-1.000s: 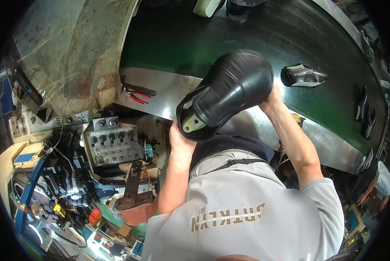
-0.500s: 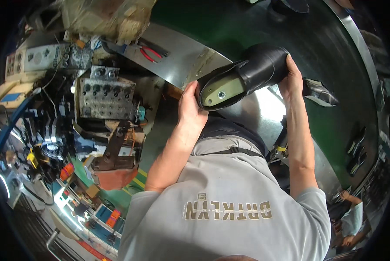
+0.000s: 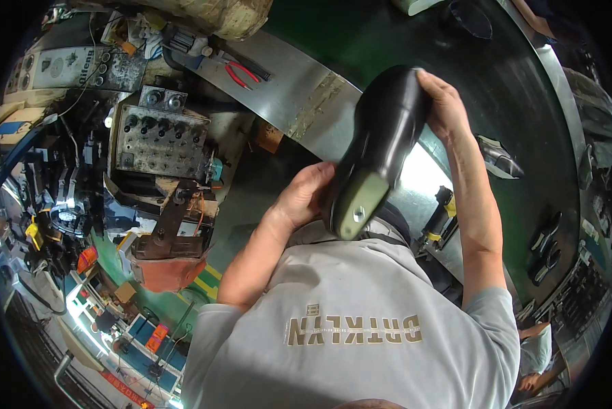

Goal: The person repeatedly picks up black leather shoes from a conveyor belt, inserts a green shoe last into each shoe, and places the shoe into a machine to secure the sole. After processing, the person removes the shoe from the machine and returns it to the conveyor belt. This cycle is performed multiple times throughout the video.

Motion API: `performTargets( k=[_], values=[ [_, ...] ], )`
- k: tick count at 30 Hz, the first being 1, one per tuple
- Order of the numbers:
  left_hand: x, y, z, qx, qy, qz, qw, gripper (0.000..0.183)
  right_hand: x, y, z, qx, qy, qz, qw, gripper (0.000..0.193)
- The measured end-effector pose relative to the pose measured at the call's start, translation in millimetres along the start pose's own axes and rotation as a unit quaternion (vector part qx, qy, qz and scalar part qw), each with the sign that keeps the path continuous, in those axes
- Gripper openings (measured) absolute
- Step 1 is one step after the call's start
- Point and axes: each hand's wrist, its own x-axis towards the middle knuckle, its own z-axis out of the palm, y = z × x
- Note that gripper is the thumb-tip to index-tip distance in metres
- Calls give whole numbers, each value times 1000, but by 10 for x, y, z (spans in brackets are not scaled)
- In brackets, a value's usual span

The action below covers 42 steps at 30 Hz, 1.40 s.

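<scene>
Between my hands is a black shoe (image 3: 386,119), its toe pointing up and away and its heel end nearest my body. A pale green shoe last (image 3: 367,195) with a metal-rimmed hole fills its opening. My right hand (image 3: 445,103) is closed around the toe end from the right. At the heel end, my left hand (image 3: 308,193) holds the left side; some of its fingertips are hidden behind the shoe. The shoe is up off the bench, tilted with its upper facing me.
Another dark shoe (image 3: 498,158) lies on the green bench surface (image 3: 524,88) at right. Red-handled pliers (image 3: 239,75) rest on the metal ledge. A machine control box with knobs (image 3: 161,143) stands at left. A yellow-and-black tool (image 3: 443,217) is right of my waist.
The shoe has turned more upright, its heel end swinging down toward my body and its toe shifting left. My left hand has moved lower with it. Both hands still hold the shoe.
</scene>
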Motion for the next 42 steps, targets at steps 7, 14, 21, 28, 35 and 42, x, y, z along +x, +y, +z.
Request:
performTargets(
  k=[7,14,21,28,35,42],
  values=[
    [-252,422,113,-11,118,114,986,38,-60,96,1058,-45,-134,54,989,26],
    [-993,418,-239,121,349,311,876,35,-209,688,2391,-96,-137,9,986,24],
    [-2357,896,-575,107,413,409,807,39,-537,1140,3969,-105,-281,-61,952,30],
    [-3556,1173,-1053,14,436,524,731,38,-1235,1593,5459,-171,-348,-75,919,44],
    [-4402,1409,-1590,-58,434,573,692,34,-1377,2413,6186,-104,-397,-7,912,37],
    [-4973,1852,-1997,-156,382,583,700,33,-1385,2764,6820,-95,-459,14,883,27]
  ],
)
